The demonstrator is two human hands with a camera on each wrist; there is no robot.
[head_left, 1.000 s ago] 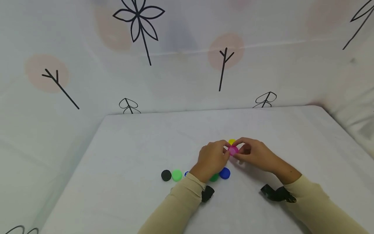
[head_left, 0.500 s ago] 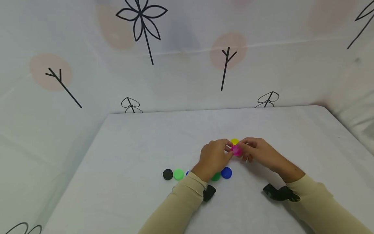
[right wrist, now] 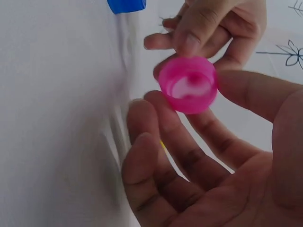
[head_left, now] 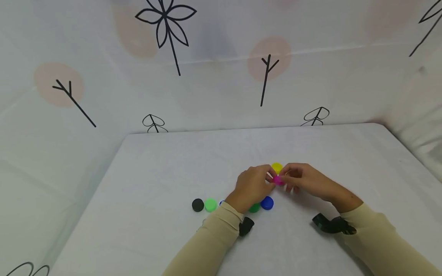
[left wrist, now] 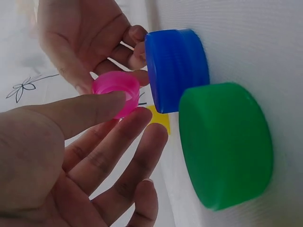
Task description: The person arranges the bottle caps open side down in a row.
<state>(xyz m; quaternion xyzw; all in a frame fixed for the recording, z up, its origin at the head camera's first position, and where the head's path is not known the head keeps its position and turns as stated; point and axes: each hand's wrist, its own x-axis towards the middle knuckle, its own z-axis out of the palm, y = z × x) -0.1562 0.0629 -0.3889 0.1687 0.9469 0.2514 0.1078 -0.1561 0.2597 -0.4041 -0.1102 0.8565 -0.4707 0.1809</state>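
Note:
A pink bottle cap (head_left: 277, 180) is held above the white table between my two hands. My left hand (head_left: 251, 186) pinches it, the thumb pressing at its hollow inside in the left wrist view. From the other side my right hand (head_left: 309, 181) also pinches the cap's rim; in the right wrist view the cap's open hollow faces the camera, between right thumb and fingers. A yellow cap (head_left: 277, 167) lies just beyond the hands. Close below the left hand are a dark green cap (left wrist: 227, 146) and a blue cap (left wrist: 176, 66).
Left of the left forearm lie a black cap (head_left: 198, 205) and a light green cap (head_left: 210, 205). A blue-and-white cap (head_left: 222, 203) is mostly hidden by the sleeve. Black wrist mounts (head_left: 329, 224) stick out beneath the forearms. A patterned cloth (head_left: 214, 88) hangs behind the table.
The pink cap has tilted between the fingers and now shows less of itself in the head view. The right hand's fingers have shifted their hold on it. The left hand stays nearly still.

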